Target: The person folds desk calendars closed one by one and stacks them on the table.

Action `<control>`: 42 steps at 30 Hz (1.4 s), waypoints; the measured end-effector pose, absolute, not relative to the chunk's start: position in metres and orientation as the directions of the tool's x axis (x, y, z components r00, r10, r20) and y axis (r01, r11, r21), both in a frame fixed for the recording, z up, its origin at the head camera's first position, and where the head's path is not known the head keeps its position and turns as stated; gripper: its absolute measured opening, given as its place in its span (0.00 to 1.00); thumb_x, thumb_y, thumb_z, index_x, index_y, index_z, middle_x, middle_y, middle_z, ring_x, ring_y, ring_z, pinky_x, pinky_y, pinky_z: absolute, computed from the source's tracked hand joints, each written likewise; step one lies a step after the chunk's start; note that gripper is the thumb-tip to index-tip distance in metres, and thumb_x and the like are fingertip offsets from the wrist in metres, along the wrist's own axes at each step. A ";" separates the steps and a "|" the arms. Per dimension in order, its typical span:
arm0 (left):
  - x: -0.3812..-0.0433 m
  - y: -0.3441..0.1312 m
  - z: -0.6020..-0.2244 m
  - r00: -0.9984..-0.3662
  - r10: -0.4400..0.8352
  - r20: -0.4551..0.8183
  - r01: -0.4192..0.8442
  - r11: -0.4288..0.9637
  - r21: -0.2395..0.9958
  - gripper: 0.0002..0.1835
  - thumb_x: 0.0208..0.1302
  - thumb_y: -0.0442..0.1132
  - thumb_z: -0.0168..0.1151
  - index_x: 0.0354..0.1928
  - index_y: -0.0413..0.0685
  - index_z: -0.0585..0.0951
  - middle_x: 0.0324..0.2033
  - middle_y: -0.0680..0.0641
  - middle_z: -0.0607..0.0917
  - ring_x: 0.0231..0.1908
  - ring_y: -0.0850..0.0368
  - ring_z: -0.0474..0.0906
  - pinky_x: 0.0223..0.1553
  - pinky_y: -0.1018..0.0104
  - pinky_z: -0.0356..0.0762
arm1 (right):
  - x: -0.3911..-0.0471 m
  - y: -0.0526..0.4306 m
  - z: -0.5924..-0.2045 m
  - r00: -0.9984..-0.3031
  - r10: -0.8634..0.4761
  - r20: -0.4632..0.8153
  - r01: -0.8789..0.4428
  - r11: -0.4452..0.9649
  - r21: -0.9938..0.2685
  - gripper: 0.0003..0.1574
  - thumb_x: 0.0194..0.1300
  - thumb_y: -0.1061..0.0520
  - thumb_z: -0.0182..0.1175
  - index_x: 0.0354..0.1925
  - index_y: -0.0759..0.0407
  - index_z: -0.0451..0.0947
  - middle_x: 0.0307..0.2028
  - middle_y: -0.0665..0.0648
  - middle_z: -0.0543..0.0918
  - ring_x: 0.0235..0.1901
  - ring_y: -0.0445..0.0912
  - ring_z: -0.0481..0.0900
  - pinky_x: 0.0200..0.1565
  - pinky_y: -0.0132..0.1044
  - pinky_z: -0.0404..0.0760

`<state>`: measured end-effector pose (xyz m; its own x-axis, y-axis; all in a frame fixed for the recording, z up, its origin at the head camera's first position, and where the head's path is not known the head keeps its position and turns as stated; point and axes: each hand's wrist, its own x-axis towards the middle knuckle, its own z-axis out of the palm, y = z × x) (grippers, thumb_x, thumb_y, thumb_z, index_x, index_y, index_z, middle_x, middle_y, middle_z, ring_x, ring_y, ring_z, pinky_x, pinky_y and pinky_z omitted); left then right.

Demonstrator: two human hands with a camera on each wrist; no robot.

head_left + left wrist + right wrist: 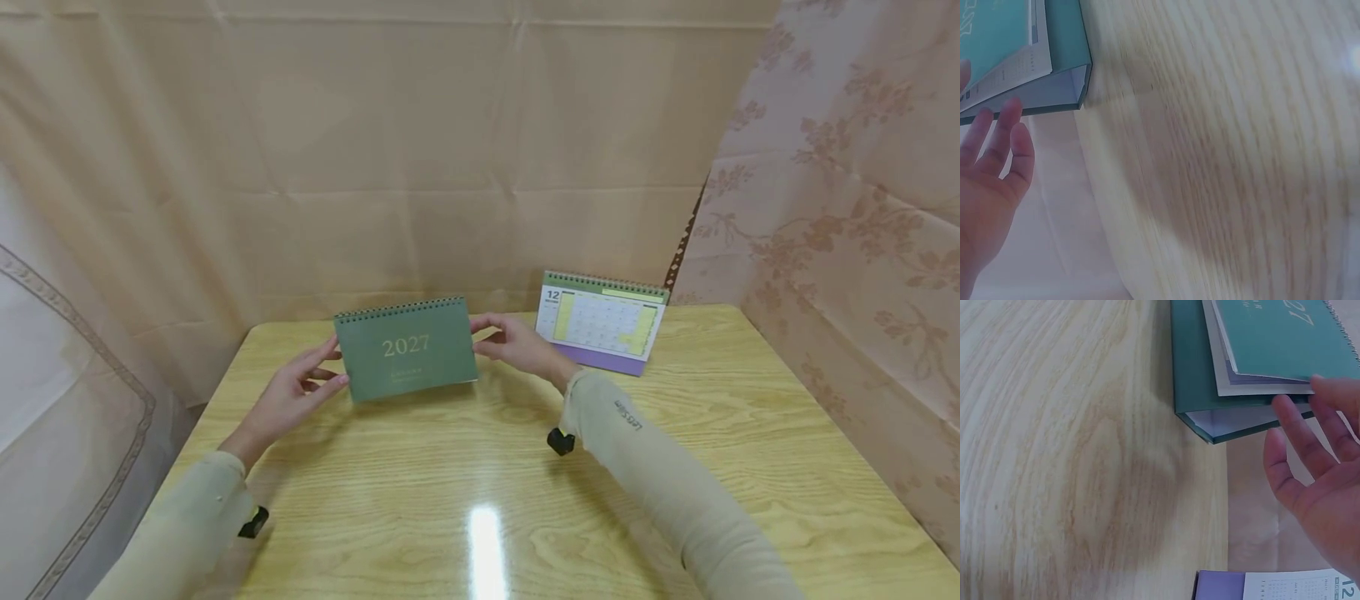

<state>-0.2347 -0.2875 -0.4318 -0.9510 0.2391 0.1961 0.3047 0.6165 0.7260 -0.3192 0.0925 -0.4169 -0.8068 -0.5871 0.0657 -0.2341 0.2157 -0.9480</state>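
A green desk calendar [408, 358] marked 2027 stands upright towards the back of the table, its spiral binding along the top. At its left edge my left hand [294, 393] holds it, the thumb near the front cover. My right hand [521, 343] holds the opposite edge, with a fingertip at the cover in the right wrist view. Several other fingers are spread beside the open end of its folded base [1210, 425]. Behind the calendar, some fingertips are hidden. A second desk calendar [600, 321], white and yellow with a purple base, stands right of my right hand.
The wooden table [420, 492] reaches back to a beige curtain [375, 167]. Patterned pink cloth [847, 233] hangs along the right side, and white cloth [67, 400] on the left. A bright reflection lies on the front of the tabletop.
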 end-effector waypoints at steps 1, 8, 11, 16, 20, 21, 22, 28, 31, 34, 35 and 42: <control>-0.235 -0.287 -0.433 -0.952 0.237 0.194 0.302 0.618 0.726 0.39 0.72 0.45 0.64 0.80 0.58 0.57 0.65 0.36 0.75 0.50 0.42 0.82 0.48 0.61 0.79 | -0.319 0.093 -0.418 -0.809 -0.584 0.070 -0.238 0.215 -0.947 0.21 0.74 0.64 0.59 0.62 0.64 0.75 0.60 0.61 0.77 0.52 0.55 0.83 0.57 0.64 0.74; -0.234 -0.287 -0.436 -0.947 0.233 0.219 0.316 0.575 0.754 0.36 0.74 0.42 0.62 0.79 0.52 0.60 0.63 0.34 0.76 0.49 0.41 0.84 0.47 0.71 0.78 | -0.320 0.093 -0.423 -0.825 -0.556 0.098 -0.256 0.214 -0.943 0.20 0.73 0.61 0.61 0.62 0.61 0.75 0.56 0.59 0.79 0.51 0.65 0.81 0.49 0.49 0.80; -0.235 -0.287 -0.435 -0.945 0.232 0.228 0.322 0.558 0.765 0.35 0.75 0.41 0.61 0.79 0.52 0.60 0.62 0.33 0.76 0.48 0.41 0.84 0.45 0.75 0.77 | -0.322 0.092 -0.423 -0.831 -0.544 0.115 -0.270 0.213 -0.939 0.21 0.73 0.62 0.61 0.62 0.61 0.75 0.55 0.59 0.79 0.49 0.65 0.81 0.45 0.43 0.79; -0.235 -0.287 -0.434 -0.945 0.233 0.230 0.322 0.541 0.777 0.34 0.75 0.40 0.61 0.78 0.49 0.61 0.62 0.32 0.76 0.48 0.39 0.84 0.44 0.75 0.78 | -0.322 0.090 -0.423 -0.837 -0.531 0.130 -0.261 0.180 -0.948 0.21 0.72 0.65 0.60 0.61 0.63 0.72 0.54 0.62 0.79 0.51 0.72 0.79 0.44 0.47 0.78; -0.236 -0.288 -0.436 -0.945 0.234 0.227 0.319 0.525 0.789 0.33 0.75 0.40 0.60 0.77 0.47 0.63 0.61 0.31 0.76 0.48 0.37 0.84 0.44 0.75 0.78 | -0.321 0.088 -0.423 -0.844 -0.520 0.131 -0.257 0.178 -0.950 0.22 0.72 0.66 0.59 0.62 0.65 0.70 0.53 0.65 0.79 0.49 0.70 0.80 0.43 0.53 0.78; -0.236 -0.289 -0.437 -0.945 0.235 0.227 0.320 0.520 0.792 0.32 0.75 0.39 0.60 0.77 0.47 0.63 0.61 0.31 0.76 0.48 0.36 0.83 0.44 0.75 0.78 | -0.321 0.087 -0.423 -0.846 -0.517 0.132 -0.258 0.181 -0.949 0.22 0.72 0.67 0.59 0.62 0.65 0.69 0.52 0.65 0.79 0.49 0.70 0.80 0.43 0.55 0.78; -0.236 -0.289 -0.438 -0.945 0.236 0.227 0.320 0.518 0.794 0.32 0.75 0.39 0.61 0.76 0.46 0.64 0.60 0.31 0.76 0.48 0.36 0.83 0.44 0.75 0.78 | -0.321 0.087 -0.423 -0.847 -0.516 0.132 -0.259 0.183 -0.948 0.22 0.72 0.67 0.59 0.62 0.65 0.69 0.52 0.66 0.79 0.49 0.70 0.80 0.43 0.56 0.78; -0.236 -0.288 -0.438 -0.945 0.232 0.230 0.320 0.514 0.796 0.30 0.75 0.40 0.61 0.74 0.43 0.66 0.59 0.32 0.77 0.49 0.36 0.82 0.46 0.76 0.77 | -0.322 0.084 -0.423 -0.849 -0.512 0.131 -0.274 0.215 -0.937 0.20 0.72 0.69 0.59 0.60 0.69 0.70 0.50 0.71 0.78 0.46 0.69 0.80 0.45 0.60 0.79; -0.236 -0.287 -0.436 -0.947 0.228 0.226 0.314 0.513 0.799 0.29 0.75 0.40 0.61 0.73 0.42 0.67 0.58 0.33 0.77 0.49 0.38 0.82 0.45 0.76 0.77 | -0.322 0.082 -0.425 -0.854 -0.507 0.120 -0.270 0.235 -0.934 0.20 0.72 0.69 0.59 0.59 0.69 0.70 0.50 0.70 0.78 0.43 0.60 0.81 0.46 0.59 0.79; -0.236 -0.286 -0.435 -0.950 0.218 0.223 0.306 0.515 0.801 0.28 0.75 0.40 0.61 0.72 0.41 0.68 0.58 0.33 0.78 0.48 0.39 0.82 0.45 0.75 0.78 | -0.321 0.081 -0.425 -0.862 -0.494 0.112 -0.265 0.252 -0.931 0.19 0.73 0.68 0.58 0.60 0.69 0.70 0.50 0.69 0.78 0.43 0.56 0.81 0.46 0.60 0.79; -0.236 -0.286 -0.434 -0.951 0.214 0.222 0.303 0.520 0.799 0.28 0.75 0.40 0.61 0.72 0.40 0.68 0.58 0.33 0.78 0.48 0.39 0.82 0.45 0.75 0.78 | -0.321 0.081 -0.425 -0.868 -0.485 0.106 -0.258 0.258 -0.931 0.19 0.73 0.66 0.58 0.60 0.68 0.70 0.50 0.68 0.79 0.43 0.57 0.81 0.46 0.60 0.79; -0.239 -0.281 -0.425 -0.978 0.154 0.143 0.208 0.609 0.766 0.31 0.75 0.50 0.60 0.71 0.40 0.69 0.59 0.35 0.78 0.51 0.39 0.80 0.49 0.57 0.80 | -0.320 0.072 -0.421 -0.918 -0.387 0.082 -0.216 0.317 -0.923 0.20 0.75 0.53 0.61 0.58 0.62 0.73 0.49 0.61 0.82 0.47 0.62 0.82 0.48 0.59 0.80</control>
<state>-0.2391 -0.2808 -0.4251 -0.9776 0.1545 0.1430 0.2081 0.6088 0.7656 -0.3204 0.0720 -0.4212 -0.9183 -0.3873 0.0824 -0.2165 0.3170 -0.9234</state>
